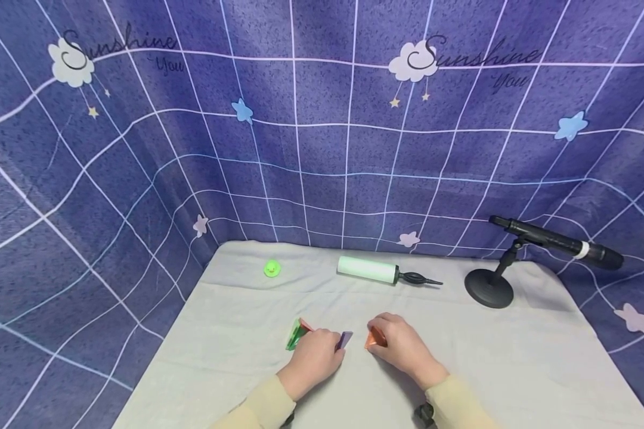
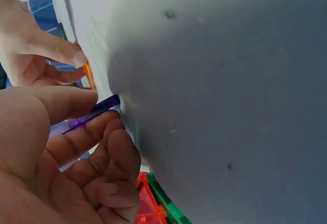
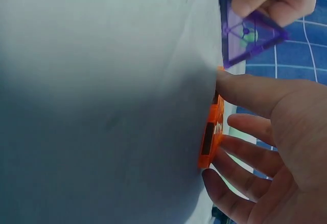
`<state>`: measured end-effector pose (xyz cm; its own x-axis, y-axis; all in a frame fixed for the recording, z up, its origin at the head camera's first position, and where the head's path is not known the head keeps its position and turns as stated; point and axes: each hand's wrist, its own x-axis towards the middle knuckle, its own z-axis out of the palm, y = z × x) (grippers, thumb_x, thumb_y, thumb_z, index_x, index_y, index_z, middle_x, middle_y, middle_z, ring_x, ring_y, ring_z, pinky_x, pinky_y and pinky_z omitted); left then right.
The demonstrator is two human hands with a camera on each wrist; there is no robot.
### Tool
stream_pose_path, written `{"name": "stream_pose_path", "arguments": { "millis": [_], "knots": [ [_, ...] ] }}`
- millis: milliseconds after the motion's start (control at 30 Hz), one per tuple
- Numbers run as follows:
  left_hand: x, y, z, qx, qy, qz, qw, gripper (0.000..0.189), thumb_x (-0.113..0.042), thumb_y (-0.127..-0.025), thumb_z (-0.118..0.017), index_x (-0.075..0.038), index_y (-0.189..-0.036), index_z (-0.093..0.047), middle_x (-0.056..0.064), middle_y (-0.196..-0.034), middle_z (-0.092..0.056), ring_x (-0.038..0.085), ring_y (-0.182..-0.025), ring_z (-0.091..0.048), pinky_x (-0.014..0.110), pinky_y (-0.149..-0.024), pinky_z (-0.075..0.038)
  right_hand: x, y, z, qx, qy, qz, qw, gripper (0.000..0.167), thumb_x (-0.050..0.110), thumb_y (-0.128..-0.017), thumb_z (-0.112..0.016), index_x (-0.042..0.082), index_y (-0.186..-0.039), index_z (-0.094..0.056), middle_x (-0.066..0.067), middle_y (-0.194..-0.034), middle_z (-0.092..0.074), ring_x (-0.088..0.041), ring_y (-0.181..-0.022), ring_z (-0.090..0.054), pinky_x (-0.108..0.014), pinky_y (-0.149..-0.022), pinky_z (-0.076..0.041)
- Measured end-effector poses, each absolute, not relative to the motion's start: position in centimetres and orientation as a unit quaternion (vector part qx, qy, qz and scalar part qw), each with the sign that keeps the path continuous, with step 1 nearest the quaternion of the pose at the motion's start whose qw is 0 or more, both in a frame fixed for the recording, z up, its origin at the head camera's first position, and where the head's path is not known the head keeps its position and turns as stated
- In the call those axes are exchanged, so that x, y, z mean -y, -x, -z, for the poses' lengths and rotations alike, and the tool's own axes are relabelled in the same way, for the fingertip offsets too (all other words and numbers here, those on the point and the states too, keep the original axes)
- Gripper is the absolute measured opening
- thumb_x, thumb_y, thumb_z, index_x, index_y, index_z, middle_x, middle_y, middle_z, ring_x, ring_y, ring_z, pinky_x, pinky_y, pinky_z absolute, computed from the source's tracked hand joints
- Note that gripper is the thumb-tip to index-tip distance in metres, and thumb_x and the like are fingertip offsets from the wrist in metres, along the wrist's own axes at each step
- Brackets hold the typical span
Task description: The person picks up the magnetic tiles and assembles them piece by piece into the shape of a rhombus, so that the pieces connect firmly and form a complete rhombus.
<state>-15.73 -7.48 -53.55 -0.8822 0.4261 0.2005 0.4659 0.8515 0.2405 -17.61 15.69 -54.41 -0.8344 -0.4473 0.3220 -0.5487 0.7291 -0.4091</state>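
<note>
My left hand (image 1: 316, 357) pinches a translucent purple triangular tile (image 3: 255, 51) between thumb and fingers, tipped up on its edge close to the white cloth. Facing it, my right hand (image 1: 406, 347) grips an orange translucent tile piece (image 3: 208, 137), with the thumb at one end and fingers at the other. The orange piece touches or nearly touches the cloth; its full shape is hidden by the hand. Just beyond the left hand, a green tile (image 1: 293, 336) and a red tile (image 2: 147, 199) stand together at an angle, partly covered by that hand.
At the back of the white-clothed table (image 1: 220, 345) are a small green duck toy (image 1: 272, 269) and a pale green hand pump (image 1: 366, 269) with a black nozzle. A black microphone (image 1: 558, 240) on a round-based stand is at the right. A blue-purple curtain (image 1: 322, 149) borders the table.
</note>
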Motion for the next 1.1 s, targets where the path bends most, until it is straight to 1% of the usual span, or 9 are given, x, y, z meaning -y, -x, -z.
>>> {"name": "stream_pose_path", "arguments": {
  "millis": [233, 433, 533, 767, 1100],
  "knots": [
    [7.3, 15.9, 53.4, 0.963, 0.218, 0.145, 0.060, 0.037, -0.024, -0.088, -0.079, -0.019, -0.062, -0.053, -0.007, -0.057, -0.053, 0.010, -0.049, -0.047, 0.033, -0.044, -0.038, -14.6, 17.6, 54.5, 0.919, -0.281, -0.257, 0.099, 0.044, 0.013, -0.073, -0.094, 0.003, -0.110, -0.073, -0.010, -0.109, -0.071, -0.027, -0.099, -0.066, -0.046, -0.087, -0.055],
    [7.2, 16.0, 53.3, 0.965, 0.213, 0.138, 0.064, 0.036, -0.022, -0.087, -0.079, -0.018, -0.061, -0.053, -0.005, -0.056, -0.054, 0.013, -0.048, -0.049, 0.035, -0.043, -0.039, -14.0, 17.6, 54.6, 0.918, -0.288, -0.254, 0.097, 0.045, 0.016, -0.073, -0.094, 0.004, -0.111, -0.073, -0.007, -0.109, -0.071, -0.024, -0.098, -0.065, -0.043, -0.086, -0.055],
    [7.1, 16.1, 53.4, 0.965, 0.215, 0.136, 0.067, 0.036, -0.022, -0.086, -0.079, -0.018, -0.061, -0.052, -0.005, -0.056, -0.053, 0.012, -0.047, -0.048, 0.035, -0.043, -0.038, -13.7, 17.6, 54.7, 0.920, -0.288, -0.252, 0.090, 0.045, 0.017, -0.074, -0.094, 0.005, -0.111, -0.073, -0.006, -0.109, -0.070, -0.023, -0.099, -0.065, -0.042, -0.086, -0.055],
    [7.0, 16.3, 53.7, 0.965, 0.212, 0.138, 0.065, 0.039, -0.021, -0.086, -0.078, -0.020, -0.059, -0.049, -0.007, -0.054, -0.050, 0.010, -0.046, -0.043, 0.034, -0.041, -0.036, -13.0, 17.4, 54.3, 0.919, -0.287, -0.256, 0.084, 0.050, 0.016, -0.074, -0.095, 0.001, -0.115, -0.071, -0.010, -0.110, -0.070, -0.025, -0.099, -0.065, -0.044, -0.086, -0.054],
    [6.8, 16.6, 53.9, 0.963, 0.217, 0.141, 0.076, 0.037, -0.021, -0.084, -0.076, -0.021, -0.059, -0.049, -0.006, -0.055, -0.054, 0.012, -0.048, -0.050, 0.035, -0.042, -0.038, -12.1, 17.4, 54.3, 0.917, -0.292, -0.258, 0.082, 0.054, 0.018, -0.075, -0.094, 0.000, -0.120, -0.070, -0.012, -0.113, -0.071, -0.028, -0.102, -0.067, -0.046, -0.090, -0.054]
  ]
}}
